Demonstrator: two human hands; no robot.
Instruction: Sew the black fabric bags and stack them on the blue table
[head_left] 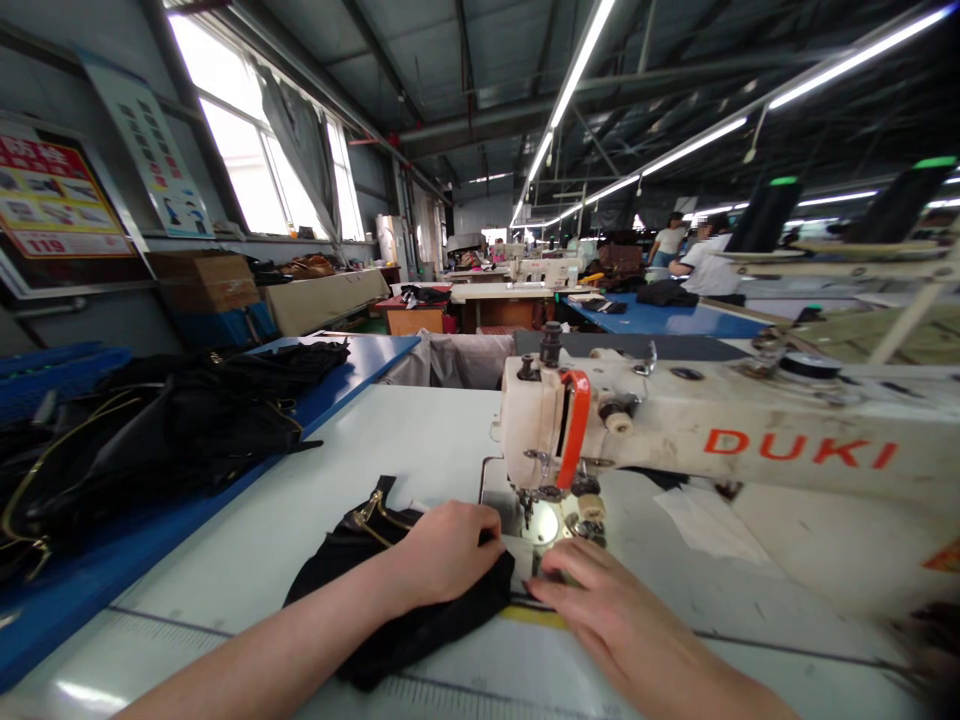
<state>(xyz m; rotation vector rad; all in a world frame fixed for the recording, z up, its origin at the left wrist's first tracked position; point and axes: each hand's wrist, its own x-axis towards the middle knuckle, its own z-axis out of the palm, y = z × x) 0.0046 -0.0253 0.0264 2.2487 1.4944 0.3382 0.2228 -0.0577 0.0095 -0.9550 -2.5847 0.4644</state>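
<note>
A black fabric piece [405,640] with a gold zipper [367,510] lies on the sewing machine's pale bed, left of the needle. My left hand [450,550] is closed on its right part, fingers curled and thumb toward the machine. My right hand [604,605] is just in front of the presser foot area, its fingers bent together at the metal plate; anything between them is hidden. The white sewing machine [660,430], marked DUKI with an orange lever cover, stands beyond my hands. Its small lamp lights the needle area [536,520].
On the left, a blue table [360,365] carries a pile of black fabric pieces [187,420] with gold zippers. White scraps [712,525] lie under the machine arm. Dark thread cones [765,215] stand at the right. Further back, people [705,260] are near other tables.
</note>
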